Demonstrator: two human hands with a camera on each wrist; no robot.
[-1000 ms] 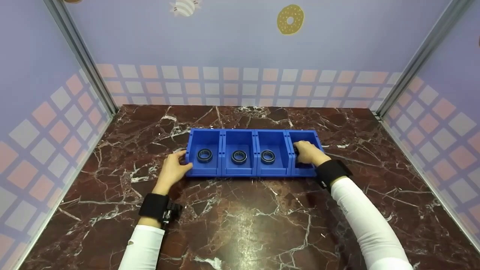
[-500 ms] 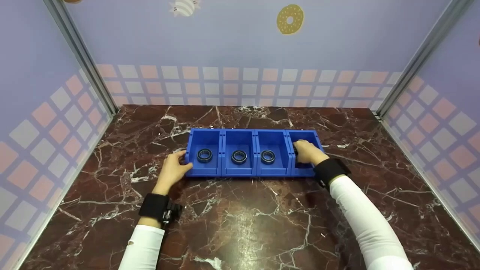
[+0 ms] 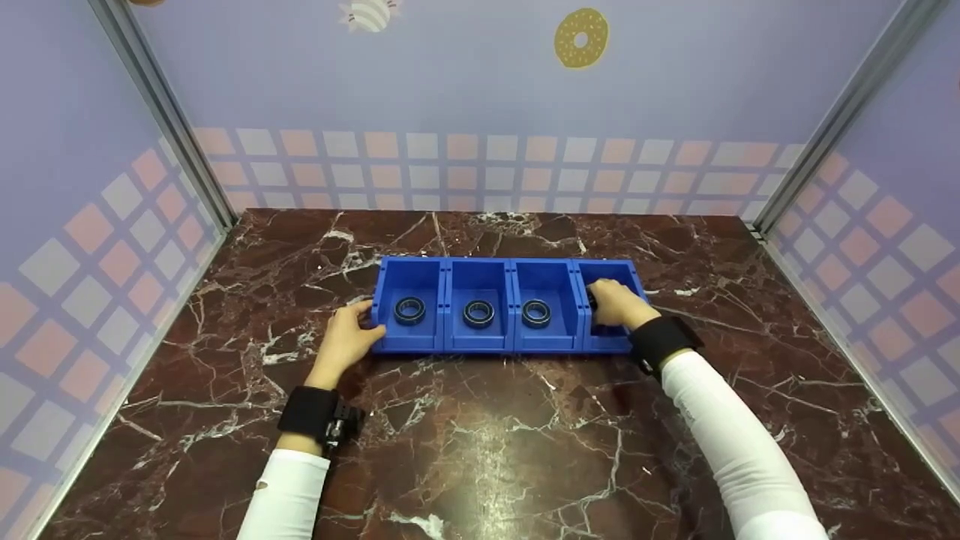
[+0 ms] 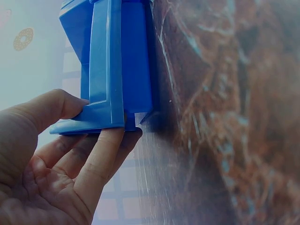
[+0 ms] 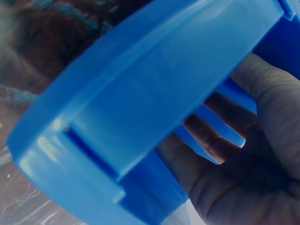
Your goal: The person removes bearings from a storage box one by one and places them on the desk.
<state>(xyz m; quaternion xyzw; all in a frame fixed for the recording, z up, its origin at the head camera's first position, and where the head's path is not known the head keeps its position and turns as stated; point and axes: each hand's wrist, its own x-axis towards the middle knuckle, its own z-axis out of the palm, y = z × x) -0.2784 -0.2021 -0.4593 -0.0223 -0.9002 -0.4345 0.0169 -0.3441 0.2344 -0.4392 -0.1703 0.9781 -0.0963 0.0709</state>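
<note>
A row of joined blue plastic bins (image 3: 480,345) lies across the table. One black-rimmed ball bearing sits in each of the left three: a left bearing (image 3: 409,310), a middle bearing (image 3: 478,314) and a right bearing (image 3: 536,313). My left hand (image 3: 347,339) grips the outer side wall of the leftmost bin (image 4: 105,70), thumb on one face and fingers on the other. My right hand (image 3: 619,306) reaches into the rightmost bin (image 5: 154,89), fingers curled round a dark bearing (image 3: 592,301), mostly hidden; the bin's front wall hides the fingertips in the right wrist view.
The bins stand on a dark red marbled tabletop (image 3: 480,442). A patterned wall panel (image 3: 480,97) closes off the back, with side panels and metal posts (image 3: 817,120) at left and right.
The right wrist has shifted very slightly. The left hand, the bins and the three bearings in plain sight stay where they were.
</note>
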